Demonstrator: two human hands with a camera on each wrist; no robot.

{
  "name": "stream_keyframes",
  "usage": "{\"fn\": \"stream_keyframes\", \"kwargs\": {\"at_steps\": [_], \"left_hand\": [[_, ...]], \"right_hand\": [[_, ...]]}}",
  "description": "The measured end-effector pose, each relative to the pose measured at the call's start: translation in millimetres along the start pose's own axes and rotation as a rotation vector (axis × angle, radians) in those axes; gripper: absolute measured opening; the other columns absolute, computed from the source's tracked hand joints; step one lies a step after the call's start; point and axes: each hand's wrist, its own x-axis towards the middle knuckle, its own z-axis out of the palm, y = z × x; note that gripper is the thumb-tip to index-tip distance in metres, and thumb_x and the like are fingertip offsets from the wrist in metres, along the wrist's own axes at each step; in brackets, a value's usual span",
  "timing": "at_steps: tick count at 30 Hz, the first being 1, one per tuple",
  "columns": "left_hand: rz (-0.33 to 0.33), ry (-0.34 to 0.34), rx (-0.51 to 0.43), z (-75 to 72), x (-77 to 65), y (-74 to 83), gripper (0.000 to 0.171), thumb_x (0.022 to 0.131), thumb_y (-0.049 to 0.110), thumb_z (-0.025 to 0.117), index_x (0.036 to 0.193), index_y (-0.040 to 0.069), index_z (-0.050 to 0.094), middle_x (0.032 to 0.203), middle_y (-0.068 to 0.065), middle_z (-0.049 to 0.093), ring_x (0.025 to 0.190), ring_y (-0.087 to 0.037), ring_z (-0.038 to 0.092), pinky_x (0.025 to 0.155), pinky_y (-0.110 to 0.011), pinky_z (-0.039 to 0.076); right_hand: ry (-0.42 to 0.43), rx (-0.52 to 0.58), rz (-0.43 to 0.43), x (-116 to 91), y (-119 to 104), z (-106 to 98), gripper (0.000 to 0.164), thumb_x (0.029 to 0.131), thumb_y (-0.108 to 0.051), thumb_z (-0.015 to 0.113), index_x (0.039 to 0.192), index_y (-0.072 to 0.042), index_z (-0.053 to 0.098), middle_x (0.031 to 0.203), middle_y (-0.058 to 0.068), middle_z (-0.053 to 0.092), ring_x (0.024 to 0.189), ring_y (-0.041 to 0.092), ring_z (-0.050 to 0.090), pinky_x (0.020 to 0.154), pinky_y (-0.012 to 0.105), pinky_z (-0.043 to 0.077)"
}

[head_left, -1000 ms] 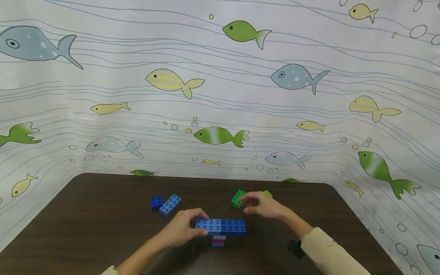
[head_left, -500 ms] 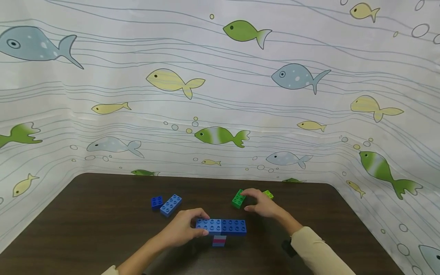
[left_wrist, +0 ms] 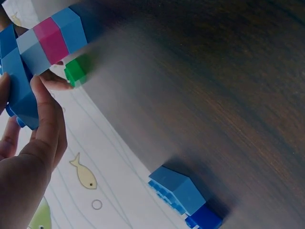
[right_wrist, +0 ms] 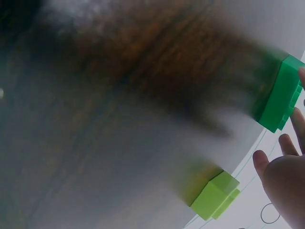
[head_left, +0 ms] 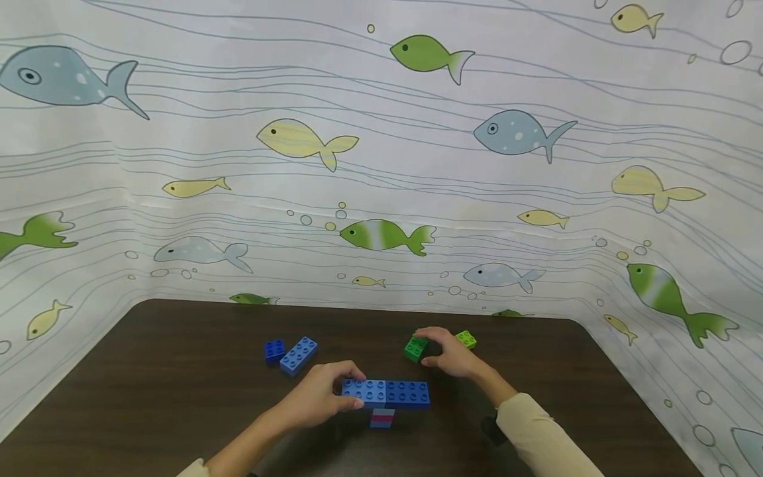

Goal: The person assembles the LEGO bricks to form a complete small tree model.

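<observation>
My left hand point(head_left: 320, 395) holds the end of a light blue toy building brick point(head_left: 365, 392) between thumb and fingers. This brick lies end to end with a darker blue brick point(head_left: 408, 393), both on top of a small stack point(head_left: 382, 418) of blue and pink bricks. In the left wrist view the stack point(left_wrist: 50, 40) shows a magenta layer between two blue ones. My right hand point(head_left: 452, 354) is at a green brick point(head_left: 414, 349), fingers over its far end and thumb at its near side. In the right wrist view part of the green brick point(right_wrist: 280, 95) is behind fingertips.
A lime brick point(head_left: 466, 340) lies just right of the right hand. At the back left, a light blue brick point(head_left: 299, 356) lies next to a small dark blue one point(head_left: 274, 350). Fish-patterned sheeting point(head_left: 298, 218) encloses the dark wooden table point(head_left: 149, 391).
My right hand has moved slightly forward and left, so its fingers now cover the far part of the green brick. The left hand and the blue assembly stay in place.
</observation>
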Motion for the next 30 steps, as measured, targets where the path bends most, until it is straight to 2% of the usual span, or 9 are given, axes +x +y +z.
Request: {"fn": "stream_keyframes", "kwargs": {"at_steps": [5, 10, 20, 25, 30], "left_hand": [[0.005, 0.002, 0.002, 0.7, 0.5, 0.2, 0.024, 0.080, 0.015, 0.070, 0.100, 0.008, 0.061, 0.081, 0.004, 0.055, 0.068, -0.012, 0.049, 0.056, -0.023, 0.042], [0.008, 0.001, -0.003, 0.7, 0.7, 0.0, 0.024, 0.081, 0.015, 0.070, 0.101, 0.007, 0.060, 0.078, 0.004, 0.054, 0.065, -0.012, 0.049, 0.054, -0.023, 0.042], [0.004, -0.001, -0.014, 0.5, 0.2, -0.5, 0.023, 0.080, 0.015, 0.070, 0.100, 0.008, 0.061, 0.080, 0.004, 0.055, 0.067, -0.011, 0.050, 0.056, -0.023, 0.042], [0.006, -0.003, -0.020, 0.5, -0.1, -0.7, 0.023, 0.081, 0.014, 0.070, 0.101, 0.007, 0.060, 0.080, 0.004, 0.055, 0.067, -0.012, 0.050, 0.056, -0.023, 0.042], [0.001, -0.005, -0.022, 0.2, 0.2, -0.5, 0.024, 0.081, 0.015, 0.070, 0.101, 0.007, 0.060, 0.080, 0.004, 0.054, 0.067, -0.013, 0.050, 0.055, -0.023, 0.042]], "right_hand": [[0.011, -0.009, 0.021, -2, 0, 1, 0.042, 0.080, 0.000, 0.067, 0.120, 0.002, 0.055, 0.124, 0.018, 0.047, 0.116, 0.038, 0.038, 0.092, 0.053, 0.036], [0.025, -0.042, 0.043, -7, -2, 1, 0.039, 0.079, -0.009, 0.070, 0.116, 0.000, 0.060, 0.116, 0.012, 0.048, 0.108, 0.033, 0.037, 0.084, 0.047, 0.039], [0.034, -0.087, 0.058, -15, -1, 1, 0.038, 0.077, -0.022, 0.074, 0.109, -0.003, 0.065, 0.106, 0.006, 0.050, 0.099, 0.026, 0.037, 0.078, 0.041, 0.036], [0.038, -0.121, 0.069, -19, 0, -1, 0.032, 0.078, -0.022, 0.072, 0.105, -0.006, 0.067, 0.097, 0.000, 0.051, 0.093, 0.021, 0.039, 0.077, 0.040, 0.035], [0.028, -0.143, 0.081, -26, -2, -3, 0.030, 0.078, -0.017, 0.073, 0.106, -0.008, 0.066, 0.097, 0.001, 0.053, 0.091, 0.021, 0.043, 0.072, 0.036, 0.038]]}}
